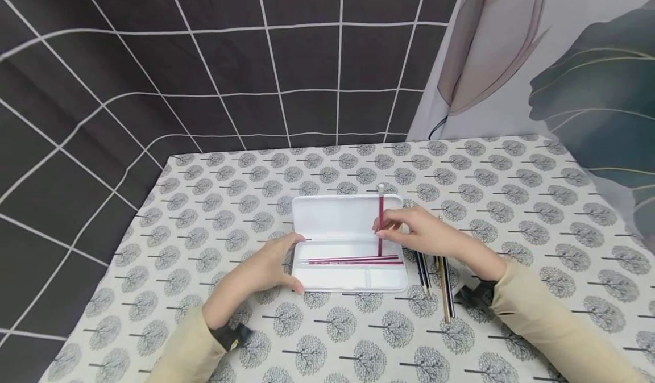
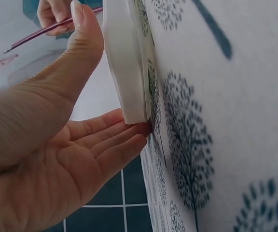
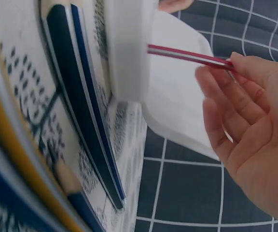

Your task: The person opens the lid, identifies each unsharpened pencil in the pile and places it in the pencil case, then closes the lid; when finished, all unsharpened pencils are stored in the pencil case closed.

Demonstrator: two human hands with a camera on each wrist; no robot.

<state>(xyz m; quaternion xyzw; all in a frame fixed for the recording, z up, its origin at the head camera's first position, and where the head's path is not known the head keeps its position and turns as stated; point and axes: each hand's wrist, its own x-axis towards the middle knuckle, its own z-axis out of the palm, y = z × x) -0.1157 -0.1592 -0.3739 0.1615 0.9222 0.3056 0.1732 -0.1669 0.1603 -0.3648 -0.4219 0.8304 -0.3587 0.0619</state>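
A white pencil case (image 1: pixel 348 215) lies unfolded, its lid leaning back. Two dark red pencils (image 1: pixel 353 259) lie lengthwise in its tray (image 1: pixel 332 278). My right hand (image 1: pixel 417 229) pinches another dark red pencil (image 1: pixel 381 207) between thumb and fingers. This pencil stands nearly upright over the tray's right half, pale end up; its lower end is hidden behind the case wall in the right wrist view. At the case's left side is my left hand (image 1: pixel 271 263), thumb by the front corner and fingers near the hinge. Its long fingers (image 2: pixel 115 140) look fairly straight against the case end.
Right of the case lie several loose pencils, including a black one (image 1: pixel 449 286), a gold one (image 1: pixel 443 292) and dark blue ones (image 1: pixel 422 269). A tree-patterned cloth (image 1: pixel 317 337) covers the table. Behind it hangs a dark curtain (image 1: pixel 307 59) with white grid lines.
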